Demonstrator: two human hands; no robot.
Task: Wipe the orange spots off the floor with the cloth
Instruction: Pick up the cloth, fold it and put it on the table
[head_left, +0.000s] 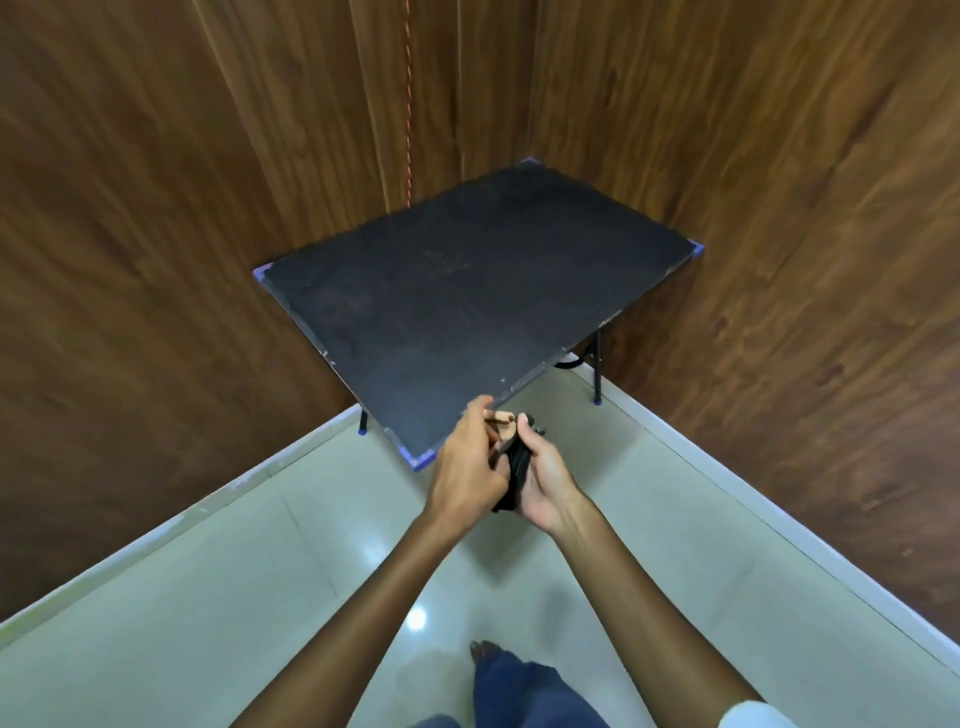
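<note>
Stance: person upright in a corner of wood-grain panelled walls (156, 260), both bare forearms stretched forward, hands held in the air above the floor.
Cloth: dark, bunched black fabric cloth (517, 467), gathered into a narrow wad between the two hands, hanging just past the near corner of the surface.
Left hand (470, 462): grip curled closed over the cloth's left side, thumb and fingers pinching near its top.
Right hand (545, 475): palm turned inward, fingers wrapped loosely round the wad from the right; grip closed on the cloth.
Surface: square black-topped folding table with blue corner caps (467, 291), nothing on it.
Floor: glossy pale grey-green tiled floor (234, 597), with a ceiling-light glare; no orange spots visible anywhere in view.
Other orange: thin reddish cord (409, 104) hanging down the wall, not on the floor.
Progress, my judgement: cloth in hand, apparently being folded or readied; cannot tell whether the spots are already wiped or lie out of view.
</note>
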